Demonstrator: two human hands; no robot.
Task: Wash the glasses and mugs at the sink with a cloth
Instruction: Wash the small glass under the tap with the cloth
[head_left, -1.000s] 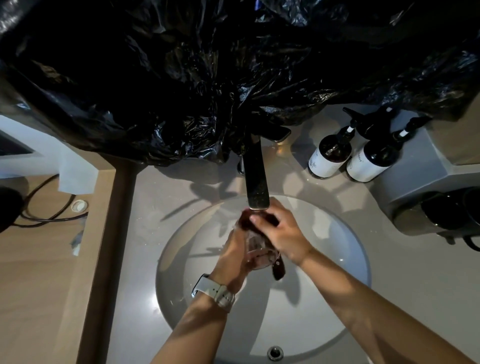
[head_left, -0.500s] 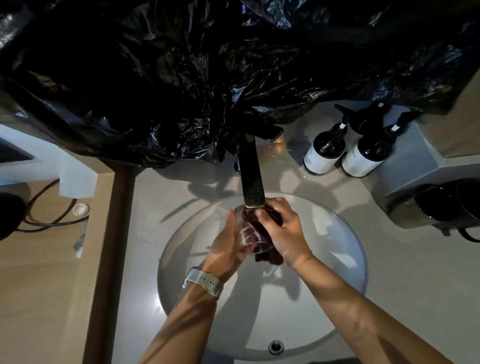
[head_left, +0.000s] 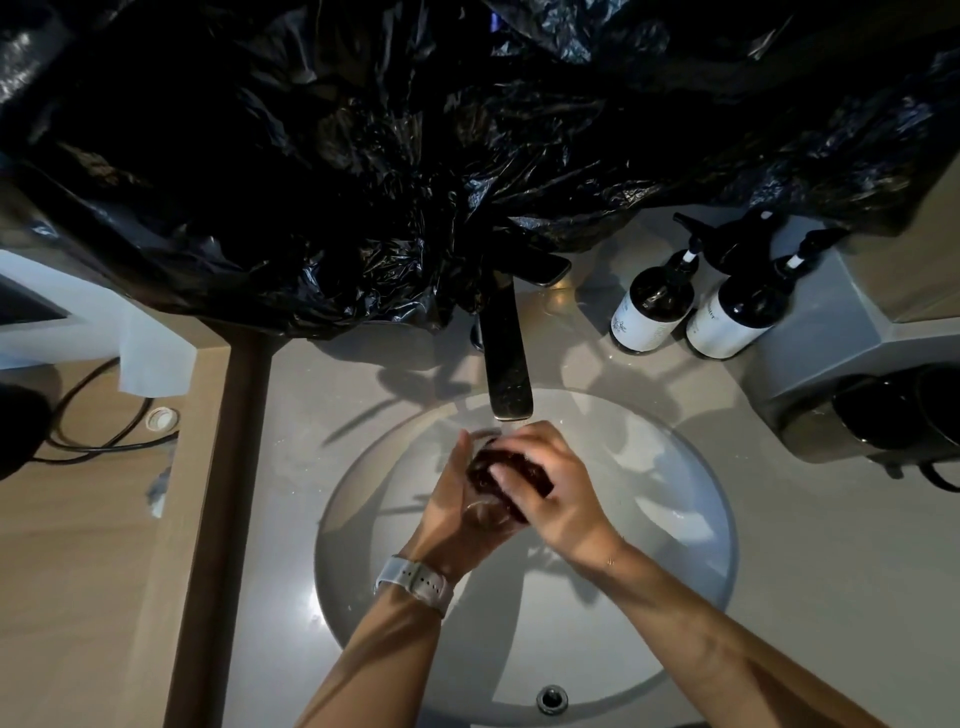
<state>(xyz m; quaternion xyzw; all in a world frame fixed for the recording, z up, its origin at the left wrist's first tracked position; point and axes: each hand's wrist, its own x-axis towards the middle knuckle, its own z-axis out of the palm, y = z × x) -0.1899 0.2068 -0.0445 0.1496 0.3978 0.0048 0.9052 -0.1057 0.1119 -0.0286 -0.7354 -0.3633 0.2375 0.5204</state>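
The left hand (head_left: 457, 512) was wrapped round a clear glass (head_left: 485, 512), its fingers curled about the side, and the glass was held over the sink (head_left: 675, 545) just under the spout of the tap (head_left: 509, 364). The right hand (head_left: 550, 488) was curled over a dark cloth (head_left: 519, 467), which was pinched and pressed against the glass's rim and upper wall. Whether water was running could not be told with certainty.

The task was judged to be partway through: one glass was being scrubbed and had not yet been rinsed or set down. Two dark mugs (head_left: 893, 415) were seen on a grey tray (head_left: 810, 338) at the right edge, well apart from the sink; whether they had been washed already could not be told.

One glass, one cloth and two mugs were counted. Two pump bottles (head_left: 649, 312) were stood beside the tap, and a black plastic sheet (head_left: 415, 156) was hung over the wall behind.
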